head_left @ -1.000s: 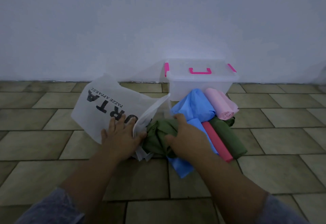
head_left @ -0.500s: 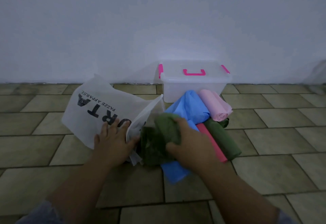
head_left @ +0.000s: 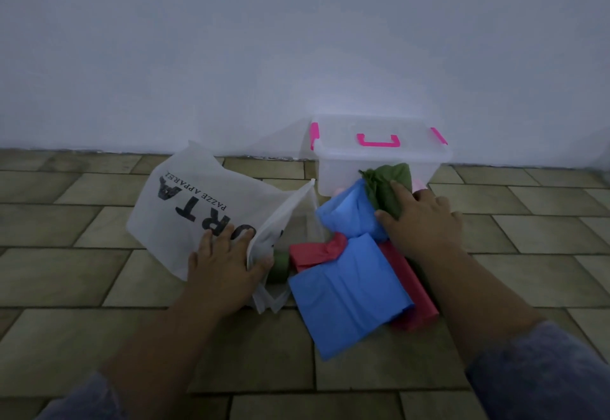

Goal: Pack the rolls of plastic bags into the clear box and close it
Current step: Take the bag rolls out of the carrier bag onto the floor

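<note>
The clear box (head_left: 340,173) with pink latches and a pink handle stands against the wall, its lid on. My right hand (head_left: 421,224) grips a green roll (head_left: 389,185) in front of the box's near wall. Below it lie a blue roll (head_left: 348,211), a loose blue sheet (head_left: 350,297) and a red roll (head_left: 411,282) with a crumpled red end (head_left: 317,251). A sliver of pink roll (head_left: 419,185) shows behind my right hand. My left hand (head_left: 224,266) rests flat on a white printed bag (head_left: 185,208). Another green roll (head_left: 280,266) lies at the bag's mouth.
Everything sits on a tiled floor (head_left: 99,337) that meets a plain white wall (head_left: 231,56) just behind the box. The white bag lies left of the box.
My right hand has carried the green roll from beside the bag's mouth up and right to the front of the box. That uncovered the red roll's end and the second green roll.
</note>
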